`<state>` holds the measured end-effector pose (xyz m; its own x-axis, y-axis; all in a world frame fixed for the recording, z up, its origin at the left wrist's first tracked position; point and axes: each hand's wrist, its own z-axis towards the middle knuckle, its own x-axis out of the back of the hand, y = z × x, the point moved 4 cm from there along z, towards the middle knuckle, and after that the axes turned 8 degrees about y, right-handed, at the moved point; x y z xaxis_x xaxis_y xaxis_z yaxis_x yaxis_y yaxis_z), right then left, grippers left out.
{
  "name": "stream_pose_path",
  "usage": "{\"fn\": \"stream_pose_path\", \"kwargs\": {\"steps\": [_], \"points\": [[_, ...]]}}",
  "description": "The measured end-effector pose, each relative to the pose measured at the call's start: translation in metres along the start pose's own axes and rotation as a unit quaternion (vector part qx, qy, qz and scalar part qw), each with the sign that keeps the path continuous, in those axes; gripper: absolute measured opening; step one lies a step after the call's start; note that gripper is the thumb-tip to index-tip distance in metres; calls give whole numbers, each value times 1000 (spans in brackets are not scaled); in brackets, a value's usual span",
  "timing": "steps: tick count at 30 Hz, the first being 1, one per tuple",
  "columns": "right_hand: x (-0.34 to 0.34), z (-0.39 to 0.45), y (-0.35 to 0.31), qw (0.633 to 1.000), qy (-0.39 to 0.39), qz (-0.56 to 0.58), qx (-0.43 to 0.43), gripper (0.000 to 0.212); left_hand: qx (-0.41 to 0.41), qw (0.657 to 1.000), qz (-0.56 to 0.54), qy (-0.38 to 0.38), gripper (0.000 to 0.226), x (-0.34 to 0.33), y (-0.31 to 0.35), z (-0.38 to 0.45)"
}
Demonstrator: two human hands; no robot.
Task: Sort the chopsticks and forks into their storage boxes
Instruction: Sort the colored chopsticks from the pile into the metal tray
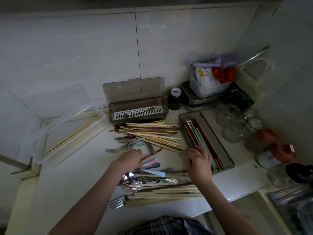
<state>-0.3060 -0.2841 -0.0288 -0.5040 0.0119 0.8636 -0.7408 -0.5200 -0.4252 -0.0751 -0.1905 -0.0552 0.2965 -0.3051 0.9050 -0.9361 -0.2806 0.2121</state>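
1. The left hand (pixel 131 157) sat near the middle of the pale bench (pixel 71 175), fingers curled round the end of a reddish-brown chopstick (pixel 152 153) that ran off toward 2 o'clock.
2. The right hand (pixel 199 162) lay at the near end of the smoky grey storage box (pixel 182 117) at 3 o'clock, its fingertips pinching the ends of light wooden chopsticks (pixel 152 133) from the loose heap at 12 o'clock of the hands.
3. That box held dark red and mint-green chopsticks (pixel 202 141) lying lengthwise.
4. A second grey box with a white slotted tray (pixel 138 112) stood at 12 o'clock, lid raised, one metal utensil inside.
5. A clear plastic box (pixel 67 133) at 9 o'clock held long pale chopsticks.
6. Several metal forks (pixel 125 146) lay just beyond the left hand.
7. A mixed pile of spoons, forks and chopsticks (pixel 157 185) lay at 6 o'clock, under both wrists.
8. Glass jars (pixel 235 126) crowded the bench at 3 o'clock.
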Motion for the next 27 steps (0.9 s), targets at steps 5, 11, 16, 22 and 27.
{"fn": "stream_pose_path", "kwargs": {"steps": [5,11,16,22,27], "points": [[0,1,0,1000,-5,6,0,32,5,982,-175,-64,10,8,-4,-3],[-3,0,-5,999,36,-5,26,36,-4,966,-240,-97,28,30,10,2],[-6,0,-25,992,17,-3,128,28,-37,968,-240,-66,27,40,22,10],[2,11,-23,992,15,-15,121,38,-36,955,-250,158,25,53,22,10],[34,23,25,996,75,-41,-28,45,11,932,-176,316,44,55,6,2]]}}
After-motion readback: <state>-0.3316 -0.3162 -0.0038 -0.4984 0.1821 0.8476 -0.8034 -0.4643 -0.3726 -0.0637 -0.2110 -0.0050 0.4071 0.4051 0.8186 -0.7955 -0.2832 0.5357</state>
